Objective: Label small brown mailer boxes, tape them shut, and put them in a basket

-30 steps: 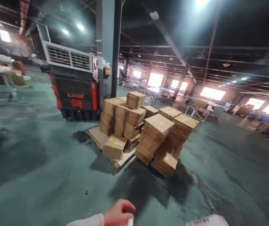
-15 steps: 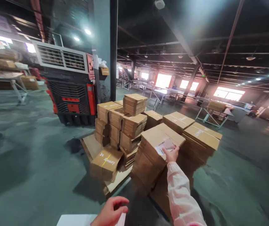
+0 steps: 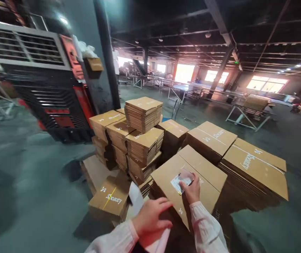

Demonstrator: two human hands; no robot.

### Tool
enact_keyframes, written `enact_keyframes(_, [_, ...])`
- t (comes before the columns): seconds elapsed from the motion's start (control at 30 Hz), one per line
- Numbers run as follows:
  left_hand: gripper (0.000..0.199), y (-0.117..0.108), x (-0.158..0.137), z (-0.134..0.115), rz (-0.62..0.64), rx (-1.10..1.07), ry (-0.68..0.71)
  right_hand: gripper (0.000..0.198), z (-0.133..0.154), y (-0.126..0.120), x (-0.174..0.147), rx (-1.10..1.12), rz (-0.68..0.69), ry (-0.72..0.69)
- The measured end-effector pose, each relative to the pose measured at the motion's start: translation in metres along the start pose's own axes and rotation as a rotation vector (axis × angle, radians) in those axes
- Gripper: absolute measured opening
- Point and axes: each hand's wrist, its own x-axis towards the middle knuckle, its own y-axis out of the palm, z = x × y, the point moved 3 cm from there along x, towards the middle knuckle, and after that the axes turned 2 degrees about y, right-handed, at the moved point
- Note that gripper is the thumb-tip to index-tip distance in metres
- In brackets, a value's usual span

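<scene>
My right hand (image 3: 192, 188) is closed on a small printed label (image 3: 177, 182) with a pinkish, see-through part under the fingers. It is over the top of a flat-carton stack (image 3: 203, 168); whether the label is stuck to the cardboard I cannot tell. My left hand (image 3: 152, 218), palm down, is at the near-left edge of that stack. A white sheet (image 3: 136, 196) runs under it, bent, and comes out below the palm. The grip on the sheet is partly hidden by the hand.
Several bundled carton stacks (image 3: 143, 112) stand behind and to the left, one with a yellow strap (image 3: 110, 198). Two more bundles, one strapped white (image 3: 256, 160), are at the right. A black and red machine (image 3: 52, 95) stands beside a pillar (image 3: 105, 52). Work tables (image 3: 250, 114) fill the background.
My view has moved closer to the cartons. My left hand has risen and come right with the white sheet, near the stack. My right hand stays at the label.
</scene>
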Motion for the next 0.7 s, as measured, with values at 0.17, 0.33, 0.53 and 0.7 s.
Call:
enact_keyframes(0.17, [0.079,0.005,0.075,0.012,0.287,0.441,0.166,0.1,0.016,-0.021,-0.026,-0.579,-0.176,-0.041])
enact_keyframes(0.33, [0.076,0.023,0.07,0.03,0.349,0.526,0.3,0.055,0.037,-0.007,-0.036,-0.692,0.577,-0.424])
enact_keyframes(0.53, [0.074,0.018,0.069,0.04,0.426,0.533,0.278,0.051,0.016,-0.026,0.04,-0.836,0.466,-0.192])
enact_keyframes(0.7, [0.071,0.009,0.083,0.03,0.408,0.526,0.28,0.064,0.015,-0.037,0.063,-0.969,0.088,0.129])
